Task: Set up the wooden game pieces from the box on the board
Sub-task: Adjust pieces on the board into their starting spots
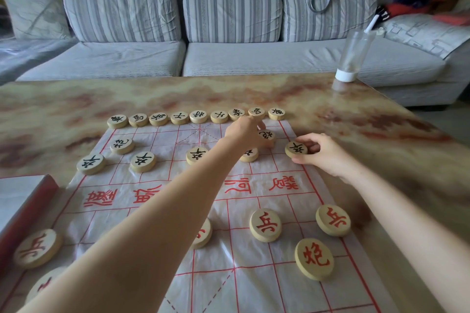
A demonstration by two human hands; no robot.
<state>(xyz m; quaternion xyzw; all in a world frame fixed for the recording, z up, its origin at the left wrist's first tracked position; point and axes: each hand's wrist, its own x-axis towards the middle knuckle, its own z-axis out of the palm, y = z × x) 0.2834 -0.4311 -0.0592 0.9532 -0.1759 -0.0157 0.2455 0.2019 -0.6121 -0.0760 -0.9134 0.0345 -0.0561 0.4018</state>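
A thin paper board (162,140) with red lines lies on the marble table (381,134). Round wooden pieces with black characters form a row (198,116) along its far edge, and more black pieces (143,161) stand further in. Red-lettered pieces (265,225) sit on the near half. My left hand (244,134) reaches across to the far right, its fingers curled around a black cannon piece (267,134). My right hand (323,154) pinches a black soldier piece (295,149) at the board's right edge. My left forearm hides part of another soldier piece (250,155).
The box (38,193), red-rimmed, sits at the left edge beside the board. A clear plastic bottle (352,58) stands upside down on its white cap at the table's far right corner. A grey striped sofa (229,58) runs behind the table.
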